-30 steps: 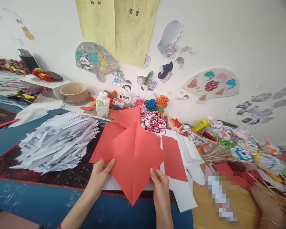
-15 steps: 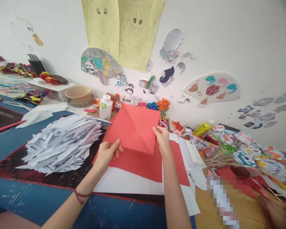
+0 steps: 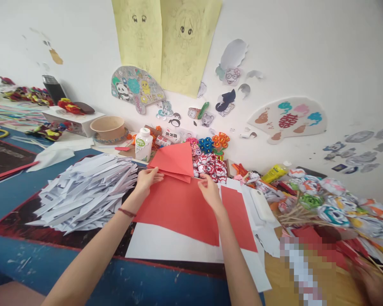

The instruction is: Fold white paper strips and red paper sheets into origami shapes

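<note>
A square of red paper [image 3: 174, 159], creased and folded with its layers slightly apart, is held up in front of me. My left hand [image 3: 146, 183] pinches it at its lower left corner, thumb on top. To the right of the paper, my right hand [image 3: 210, 190] hangs clear of it, fingers loosely bent and apart, with nothing in them. Below both hands lies a larger red sheet [image 3: 181, 208], with another red sheet [image 3: 238, 216] to its right. White sheets [image 3: 172, 244] are under them.
A heap of white paper strips [image 3: 86, 195] lies on the dark mat at left. Behind stand a white bottle [image 3: 143, 144], a round tan bowl [image 3: 107, 128] and red-and-white paper flowers [image 3: 210, 168]. Stemmed paper flowers [image 3: 333, 214] pile up at right; a blurred hand [image 3: 375, 276] shows at lower right.
The red square has moved left and away from me and now shows folded layers. My right hand has let go of its right edge. My left hand still grips it.
</note>
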`<action>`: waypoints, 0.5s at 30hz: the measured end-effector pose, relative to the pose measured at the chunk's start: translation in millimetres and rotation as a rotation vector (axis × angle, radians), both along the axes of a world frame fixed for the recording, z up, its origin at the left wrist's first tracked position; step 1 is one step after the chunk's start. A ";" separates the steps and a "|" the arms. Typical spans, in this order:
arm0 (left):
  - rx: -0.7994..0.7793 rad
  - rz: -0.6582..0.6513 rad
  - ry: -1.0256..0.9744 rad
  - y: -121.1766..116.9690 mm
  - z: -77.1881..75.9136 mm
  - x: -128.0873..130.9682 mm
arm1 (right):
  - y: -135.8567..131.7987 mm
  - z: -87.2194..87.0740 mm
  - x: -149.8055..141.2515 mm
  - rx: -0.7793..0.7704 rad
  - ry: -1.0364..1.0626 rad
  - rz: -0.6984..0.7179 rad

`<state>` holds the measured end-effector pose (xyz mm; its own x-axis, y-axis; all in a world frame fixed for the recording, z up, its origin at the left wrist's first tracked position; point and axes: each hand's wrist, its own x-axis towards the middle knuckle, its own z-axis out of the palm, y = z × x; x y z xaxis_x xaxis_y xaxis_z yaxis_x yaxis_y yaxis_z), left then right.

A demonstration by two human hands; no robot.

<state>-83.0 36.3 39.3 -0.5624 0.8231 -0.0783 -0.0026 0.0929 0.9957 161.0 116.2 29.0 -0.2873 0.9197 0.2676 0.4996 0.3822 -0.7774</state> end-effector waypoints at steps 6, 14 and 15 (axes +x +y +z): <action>0.048 -0.253 0.359 -66.6 -10.1 41.5 | -78.2 -18.8 40.2 0.012 0.009 0.012; 0.095 -0.678 1.445 -90.7 -30.8 94.5 | -147.6 -22.1 88.0 -0.120 0.130 -0.225; 0.104 -0.685 1.453 -89.0 -32.3 95.3 | -153.9 -25.1 92.5 -0.166 0.155 -0.231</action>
<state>12.3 -52.7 7.0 0.3505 0.9063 0.2363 0.9150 -0.3852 0.1201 253.5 -37.7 4.0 -0.0338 0.9906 0.1325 0.4293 0.1341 -0.8931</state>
